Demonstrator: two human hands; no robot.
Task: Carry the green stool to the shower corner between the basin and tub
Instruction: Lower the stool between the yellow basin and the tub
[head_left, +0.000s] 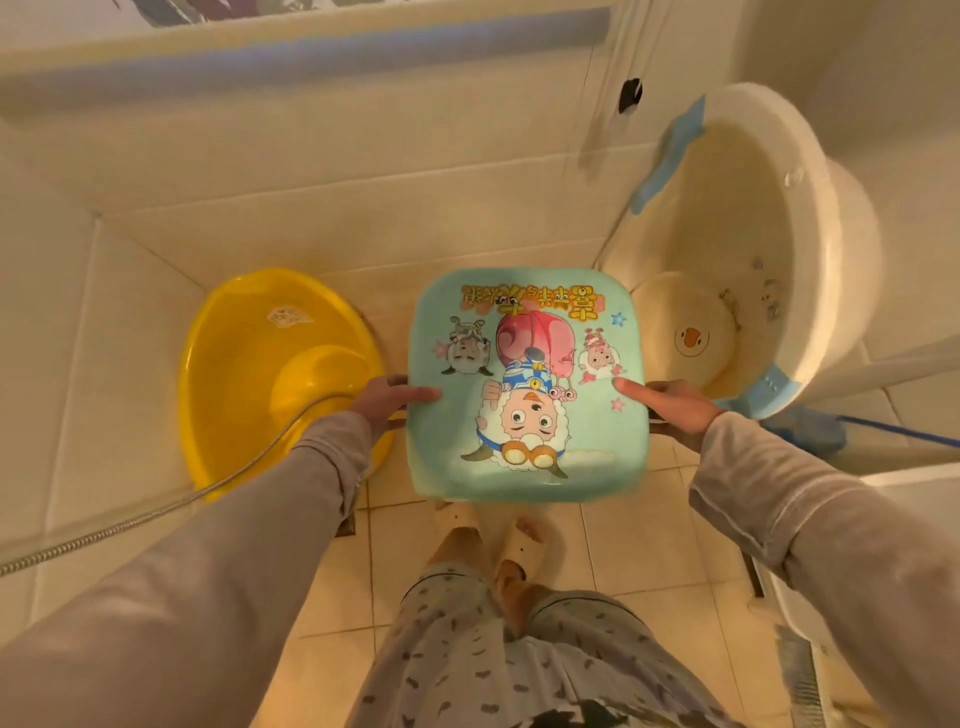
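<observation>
The green stool (527, 384) has a square pale-green seat printed with cartoon sheep, seen from above. My left hand (387, 402) grips its left edge, thumb on the seat. Its right edge is held by my right hand (670, 410), thumb on top. The stool sits in the gap between the yellow basin (244, 364) on the left and the white tub (748, 249) leaning against the wall on the right. Its legs are hidden under the seat, so I cannot tell whether it touches the floor.
A metal shower hose (156, 512) runs from the lower left into the yellow basin. A blue mop (810, 428) lies on the floor by the tub. Tiled walls close the corner behind. My slippered feet (493, 540) stand on the floor tiles just below the stool.
</observation>
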